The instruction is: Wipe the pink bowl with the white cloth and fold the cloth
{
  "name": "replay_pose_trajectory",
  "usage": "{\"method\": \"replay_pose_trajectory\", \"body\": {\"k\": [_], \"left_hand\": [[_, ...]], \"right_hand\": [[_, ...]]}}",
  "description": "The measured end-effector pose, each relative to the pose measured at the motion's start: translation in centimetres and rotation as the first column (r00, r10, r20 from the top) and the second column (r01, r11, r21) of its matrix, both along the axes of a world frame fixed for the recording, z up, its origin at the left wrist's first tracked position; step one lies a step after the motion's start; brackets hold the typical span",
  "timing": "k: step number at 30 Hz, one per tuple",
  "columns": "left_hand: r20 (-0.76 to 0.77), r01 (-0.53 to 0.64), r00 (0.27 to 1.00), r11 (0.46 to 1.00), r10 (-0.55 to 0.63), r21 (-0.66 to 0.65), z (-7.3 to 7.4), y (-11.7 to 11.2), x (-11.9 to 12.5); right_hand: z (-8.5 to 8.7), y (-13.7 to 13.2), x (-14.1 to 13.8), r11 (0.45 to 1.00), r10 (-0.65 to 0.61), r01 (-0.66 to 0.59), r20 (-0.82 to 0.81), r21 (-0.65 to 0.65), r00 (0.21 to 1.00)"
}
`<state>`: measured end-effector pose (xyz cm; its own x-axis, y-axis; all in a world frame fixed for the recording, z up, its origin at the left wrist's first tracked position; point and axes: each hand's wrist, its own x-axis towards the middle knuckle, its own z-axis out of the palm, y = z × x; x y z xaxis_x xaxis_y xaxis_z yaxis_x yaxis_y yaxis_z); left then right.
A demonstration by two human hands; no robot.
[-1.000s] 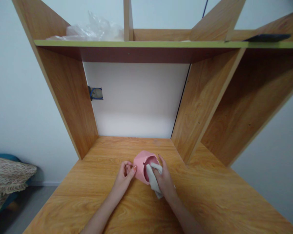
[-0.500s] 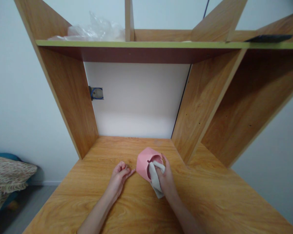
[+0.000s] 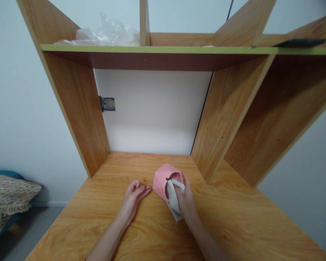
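Wood-grained brown counter (image 3: 141, 232) spreads below the left hand (image 3: 134, 195) and right hand (image 3: 185, 198). Between their fingers a faceted pink pot (image 3: 161, 180) lies tilted, probably so the right fingers can enter; its mouth faces them, and its long axis seems to run from beyond the left fingers toward the right hand. Left fingers curl just beside it; whether they meet, I cannot tell. Right fingers pinch a crumpled pale-grey cloth (image 3: 173, 199), tucked partly inside the mouth.

There is one pink container (image 3: 160, 181), one cloth (image 3: 174, 203), perhaps one bag (image 3: 108, 34).
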<state>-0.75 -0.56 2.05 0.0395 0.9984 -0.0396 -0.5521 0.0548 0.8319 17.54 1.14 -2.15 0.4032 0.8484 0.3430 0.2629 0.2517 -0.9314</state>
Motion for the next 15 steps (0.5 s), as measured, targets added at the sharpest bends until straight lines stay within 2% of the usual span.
{"method": "replay_pose_trajectory", "body": {"k": [6,12,15], "left_hand": [[0.029,-0.022,0.999,1.000,0.022,-0.006,-0.11,0.16,0.04],[0.060,-0.019,0.998,1.000,0.019,-0.003,-0.13,0.00,-0.03],[0.039,-0.003,0.999,1.000,0.002,0.009,-0.60,0.22,-0.15]], "right_hand": [[0.03,0.00,-0.03,1.000,0.007,-0.007,-0.014,-0.022,1.000],[-0.09,0.10,-0.10,1.000,-0.002,0.002,-0.064,0.010,0.998],[-0.09,0.08,-0.13,1.000,0.005,-0.004,-0.077,0.013,0.997]]}}
